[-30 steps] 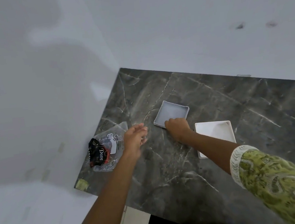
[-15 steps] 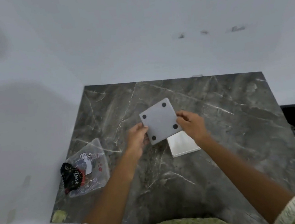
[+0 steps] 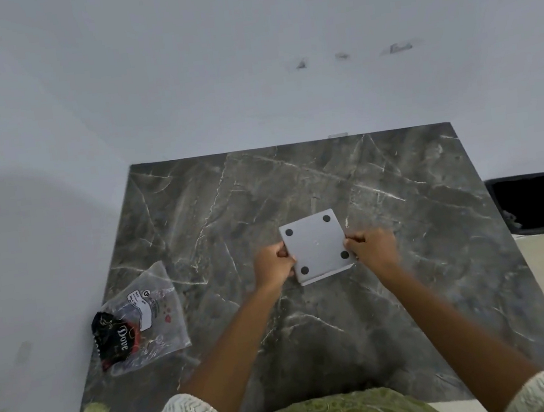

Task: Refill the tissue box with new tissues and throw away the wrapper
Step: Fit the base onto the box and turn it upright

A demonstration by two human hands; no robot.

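I have both hands clamped on one grey square panel (image 3: 316,246), the underside of the tissue box by the look of it, with four dark round feet (image 3: 326,218), one in each corner. My left hand (image 3: 274,266) pinches its left edge and my right hand (image 3: 372,252) pinches the right edge, fingers curled shut on it. Beneath the panel and between my hands a white box body (image 3: 326,276) shows only as a thin strip, so I cannot tell how fully the two are seated.

I judge the panel stiff, light and smooth, so gripping the opposite edges near the corners should keep it level while pressing.

One clear plastic wrapper (image 3: 147,316) lies well to the left of my left hand on the dark marble table (image 3: 229,204). One black bin (image 3: 534,201) sits off to the right of my right hand.
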